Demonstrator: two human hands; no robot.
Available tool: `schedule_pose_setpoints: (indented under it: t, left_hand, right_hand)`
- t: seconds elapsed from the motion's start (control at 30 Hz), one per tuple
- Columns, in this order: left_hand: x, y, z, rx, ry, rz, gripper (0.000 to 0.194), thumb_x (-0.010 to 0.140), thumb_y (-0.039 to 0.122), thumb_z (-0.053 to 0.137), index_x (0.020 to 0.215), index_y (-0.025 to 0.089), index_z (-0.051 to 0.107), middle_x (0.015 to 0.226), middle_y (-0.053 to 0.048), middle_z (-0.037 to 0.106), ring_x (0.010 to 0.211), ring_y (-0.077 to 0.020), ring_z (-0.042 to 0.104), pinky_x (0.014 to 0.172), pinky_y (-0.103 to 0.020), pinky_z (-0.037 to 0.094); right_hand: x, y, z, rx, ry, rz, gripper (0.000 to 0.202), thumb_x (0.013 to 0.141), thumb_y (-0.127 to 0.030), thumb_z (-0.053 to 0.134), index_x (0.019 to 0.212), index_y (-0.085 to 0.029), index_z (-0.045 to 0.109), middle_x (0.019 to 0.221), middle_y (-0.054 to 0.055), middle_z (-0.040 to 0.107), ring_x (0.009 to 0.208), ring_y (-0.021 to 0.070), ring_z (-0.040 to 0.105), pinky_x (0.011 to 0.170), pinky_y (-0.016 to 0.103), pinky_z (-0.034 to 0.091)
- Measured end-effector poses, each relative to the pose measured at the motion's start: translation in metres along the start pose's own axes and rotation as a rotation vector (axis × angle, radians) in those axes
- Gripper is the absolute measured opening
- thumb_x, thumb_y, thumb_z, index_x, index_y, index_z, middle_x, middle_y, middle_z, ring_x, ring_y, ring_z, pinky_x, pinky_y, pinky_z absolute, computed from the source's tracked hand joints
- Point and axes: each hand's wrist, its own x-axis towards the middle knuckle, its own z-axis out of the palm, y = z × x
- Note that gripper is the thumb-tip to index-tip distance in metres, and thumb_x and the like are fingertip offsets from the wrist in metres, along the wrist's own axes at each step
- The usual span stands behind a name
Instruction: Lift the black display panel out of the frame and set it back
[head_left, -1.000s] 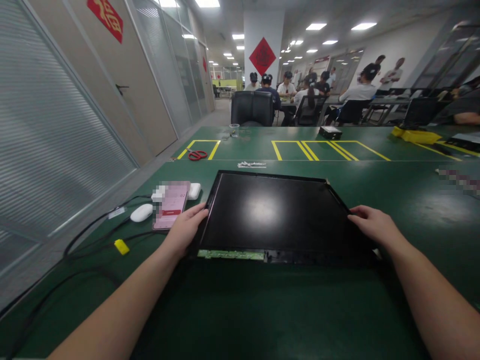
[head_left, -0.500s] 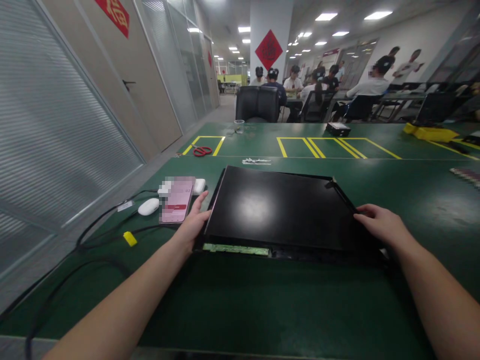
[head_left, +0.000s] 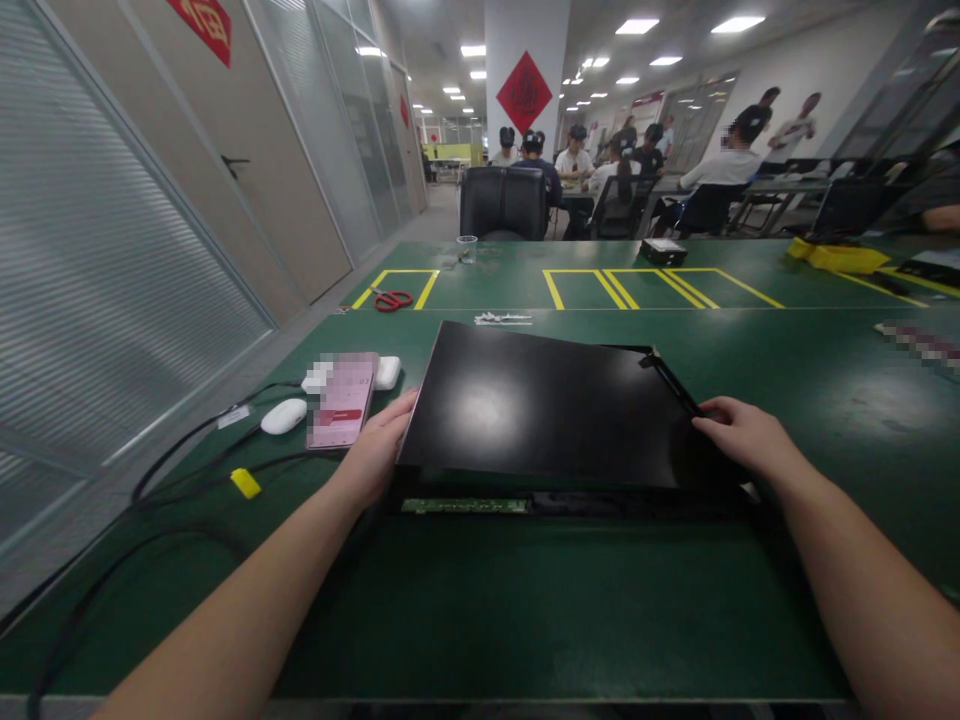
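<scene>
A glossy black screen panel [head_left: 525, 405] lies tilted over a black display frame [head_left: 600, 504], its left side raised higher than its right. My left hand [head_left: 379, 445] is closed on the panel's left edge, with some fingers hidden behind it. At the opposite edge, my right hand [head_left: 739, 435] pinches with thumb and fingers; whether the frame's rim is also in that grip I cannot tell. A green circuit board strip [head_left: 465, 506] shows along the frame's near side, below the panel.
Left of the panel are a phone [head_left: 345, 400], a white earbud case [head_left: 388, 373], a white mouse [head_left: 284, 416], black cables and a yellow tag [head_left: 245, 484]. Farther back lie red scissors [head_left: 394, 300], white strips [head_left: 502, 319], a clear cup [head_left: 466, 250] and a black box [head_left: 663, 252]. People sit beyond.
The panel's left and near edges have risen off the frame, widening the gap at the front. My left hand's raised fingers have closed behind the edge. The view shifted slightly.
</scene>
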Motion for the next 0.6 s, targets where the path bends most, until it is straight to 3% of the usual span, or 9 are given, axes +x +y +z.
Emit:
schedule_pose_setpoints:
  t: [0.2,0.33,0.4,0.53,0.6]
  left_hand:
    - [-0.006,0.009,0.009,-0.106,-0.134,0.017,0.048,0.075,0.036,0.076,0.12,0.018,0.081,0.116,-0.01,0.082,0.124,-0.0381,0.069,0.102,-0.044,0.058]
    - [-0.007,0.006,0.004,-0.043,-0.178,0.07,0.055,0.075,0.042,0.08,0.124,0.018,0.08,0.128,-0.011,0.079,0.136,-0.041,0.061,0.111,-0.048,0.052]
    - [-0.006,0.002,-0.001,0.019,-0.175,0.125,0.056,0.07,0.038,0.086,0.123,0.02,0.081,0.139,-0.012,0.073,0.146,-0.0422,0.052,0.119,-0.048,0.045]
    - [-0.007,0.001,-0.005,0.075,-0.166,0.241,0.048,0.071,0.036,0.085,0.117,0.023,0.084,0.165,-0.007,0.051,0.16,-0.0407,0.029,0.128,-0.045,0.033]
    - [-0.01,0.005,-0.003,0.079,-0.193,0.252,0.048,0.072,0.036,0.083,0.119,0.023,0.083,0.17,-0.005,0.045,0.161,-0.041,0.026,0.128,-0.047,0.032]
  right_hand:
    - [0.001,0.001,0.001,-0.002,0.012,-0.002,0.028,0.079,-0.04,0.067,0.099,-0.022,0.075,0.087,0.009,0.077,0.085,0.03,0.073,0.076,0.041,0.056]
    - [0.001,0.002,0.002,0.001,-0.019,0.01,0.034,0.08,-0.041,0.065,0.104,-0.019,0.076,0.089,0.01,0.076,0.087,0.0295,0.072,0.078,0.04,0.055]
    - [0.001,0.001,0.002,0.009,-0.023,0.017,0.038,0.08,-0.041,0.065,0.108,-0.018,0.076,0.091,0.01,0.076,0.089,0.0297,0.072,0.08,0.04,0.055]
    - [-0.001,-0.004,-0.001,0.099,0.004,0.039,0.059,0.083,-0.045,0.064,0.136,-0.019,0.067,0.092,0.008,0.075,0.085,0.0284,0.071,0.081,0.04,0.054]
    - [-0.003,-0.008,-0.004,0.137,-0.007,0.064,0.057,0.086,-0.046,0.061,0.137,-0.019,0.067,0.096,0.009,0.077,0.088,0.0282,0.072,0.081,0.039,0.054]
